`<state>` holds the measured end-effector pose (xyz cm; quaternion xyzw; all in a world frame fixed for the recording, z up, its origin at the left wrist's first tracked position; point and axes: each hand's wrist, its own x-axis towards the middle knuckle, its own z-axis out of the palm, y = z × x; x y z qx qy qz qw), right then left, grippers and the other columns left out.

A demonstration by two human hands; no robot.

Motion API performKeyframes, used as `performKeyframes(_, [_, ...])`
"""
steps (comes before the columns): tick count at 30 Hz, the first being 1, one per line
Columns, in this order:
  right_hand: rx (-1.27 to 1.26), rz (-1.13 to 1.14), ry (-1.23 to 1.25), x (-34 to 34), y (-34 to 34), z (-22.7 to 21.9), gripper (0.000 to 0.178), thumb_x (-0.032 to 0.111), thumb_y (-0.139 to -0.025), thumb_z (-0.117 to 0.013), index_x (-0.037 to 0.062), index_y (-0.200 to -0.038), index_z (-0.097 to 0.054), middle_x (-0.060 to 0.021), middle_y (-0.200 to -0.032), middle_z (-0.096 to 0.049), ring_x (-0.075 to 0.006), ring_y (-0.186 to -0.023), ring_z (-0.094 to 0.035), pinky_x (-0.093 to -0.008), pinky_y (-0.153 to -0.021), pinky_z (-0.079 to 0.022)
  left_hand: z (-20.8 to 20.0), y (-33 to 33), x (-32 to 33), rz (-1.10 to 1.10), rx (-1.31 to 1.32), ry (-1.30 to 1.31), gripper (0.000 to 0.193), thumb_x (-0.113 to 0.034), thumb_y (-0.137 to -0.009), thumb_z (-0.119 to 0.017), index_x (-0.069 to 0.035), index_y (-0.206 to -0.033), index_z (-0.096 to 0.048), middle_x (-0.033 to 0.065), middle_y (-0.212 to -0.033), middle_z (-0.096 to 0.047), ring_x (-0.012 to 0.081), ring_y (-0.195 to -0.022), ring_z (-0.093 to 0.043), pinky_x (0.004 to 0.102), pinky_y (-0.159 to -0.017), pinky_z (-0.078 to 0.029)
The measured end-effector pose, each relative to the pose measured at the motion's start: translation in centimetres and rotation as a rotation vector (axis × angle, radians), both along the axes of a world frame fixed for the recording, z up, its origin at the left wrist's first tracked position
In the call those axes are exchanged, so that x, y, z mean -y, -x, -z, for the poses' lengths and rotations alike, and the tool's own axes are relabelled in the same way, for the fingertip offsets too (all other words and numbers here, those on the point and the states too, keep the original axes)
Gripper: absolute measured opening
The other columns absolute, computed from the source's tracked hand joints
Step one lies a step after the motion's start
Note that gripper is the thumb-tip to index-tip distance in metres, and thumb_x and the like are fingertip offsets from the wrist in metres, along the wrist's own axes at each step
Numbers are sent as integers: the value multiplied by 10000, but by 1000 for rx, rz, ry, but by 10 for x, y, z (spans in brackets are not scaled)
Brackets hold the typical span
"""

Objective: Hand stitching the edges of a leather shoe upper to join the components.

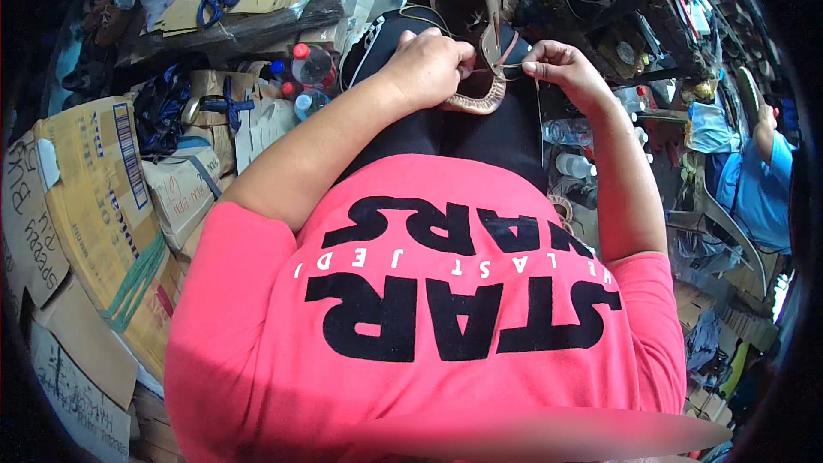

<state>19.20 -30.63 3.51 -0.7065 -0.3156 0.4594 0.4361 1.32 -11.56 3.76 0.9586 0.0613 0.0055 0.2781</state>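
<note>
A tan-brown leather shoe [467, 4] with a stitched lower edge rests across my thighs, its opening facing up. My left hand [429, 67] is closed at the shoe's left side, its fingertips curled into the opening; what they pinch is hidden. A yellowish thread loops beside that hand. To the right of the shoe, my right hand [561, 71] pinches a thin pale thread [512, 65] between thumb and forefinger. The thread runs from the fingertips to the shoe's side. A pinkish strip [509, 47] stands up along the same side.
Scissors with blue handles [208, 12] lie on cardboard at the far left. A red-capped bottle [315, 69] stands left of my legs; clear bottles [567, 131] lie to the right. Cardboard boxes [94, 180] fill the left. Another person's blue sleeve [765, 193] shows at the right.
</note>
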Motion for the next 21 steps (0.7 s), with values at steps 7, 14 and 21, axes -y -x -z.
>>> performKeyframes(7, [89,-14,41,26,3,6,216,154,-831,-687,37,-999,-619,23,-873,-584,-64,-818,-520,-218,-759,-425,14,-17,5,-10,-76,148,247,-120,-816,-487,-145,-1024,-618,115,-946,-669,303,-948,-618,471,-833,-378])
performKeyframes(14, [632,-16,-111,5,-11,-24,153,153,-848,-641,10,-879,-594,-64,-889,-515,-154,-782,-531,-287,-729,-443,8,-8,8,126,-70,-14,281,-121,-814,-482,-204,-1025,-648,100,-920,-672,284,-924,-622,459,-821,-376])
performKeyframes(21, [1251,-216,-117,-7,6,-40,131,181,-778,-656,118,-892,-640,-62,-930,-607,-266,-951,-576,-397,-840,-427,15,-6,7,54,8,-31,229,-138,-806,-480,-148,-941,-664,104,-870,-667,290,-901,-610,472,-811,-373])
